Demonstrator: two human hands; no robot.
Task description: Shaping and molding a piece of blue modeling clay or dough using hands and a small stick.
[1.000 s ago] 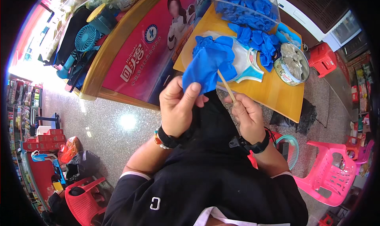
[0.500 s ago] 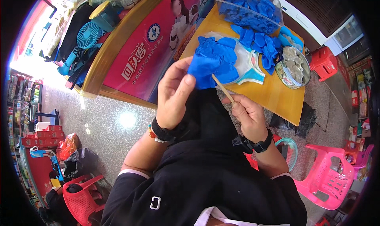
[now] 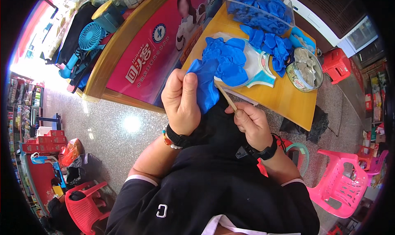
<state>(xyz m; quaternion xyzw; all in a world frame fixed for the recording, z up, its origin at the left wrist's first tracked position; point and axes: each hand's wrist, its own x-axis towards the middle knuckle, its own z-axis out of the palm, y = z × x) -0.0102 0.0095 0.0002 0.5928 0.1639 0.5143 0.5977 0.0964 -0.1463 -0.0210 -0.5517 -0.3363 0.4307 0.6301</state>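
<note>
My left hand (image 3: 181,103) pinches a limp blue sheet (image 3: 205,93), hanging in front of the wooden table (image 3: 302,109). My right hand (image 3: 251,124) grips a thin wooden stick (image 3: 227,97), its upper end at the sheet's right side. Just beyond lies a heap of crumpled blue pieces (image 3: 224,56) on a pale flat item with a teal and white section (image 3: 261,78). More blue pieces (image 3: 273,50) lie to the right, beside a round tin (image 3: 296,81) of greyish material and a light-blue container (image 3: 301,39). A clear box (image 3: 259,15) of blue pieces stands behind.
A counter with a pink printed front (image 3: 144,58) borders the table's left, carrying a blue fan (image 3: 90,35). Red stool (image 3: 335,64) at right, pink chair (image 3: 341,181) at lower right, red chair (image 3: 84,208) at lower left, dark bag (image 3: 317,122) under the table.
My left hand has closed further on a blue sheet and drawn it down, apart from the heap. The stick and my right hand have shifted slightly left.
</note>
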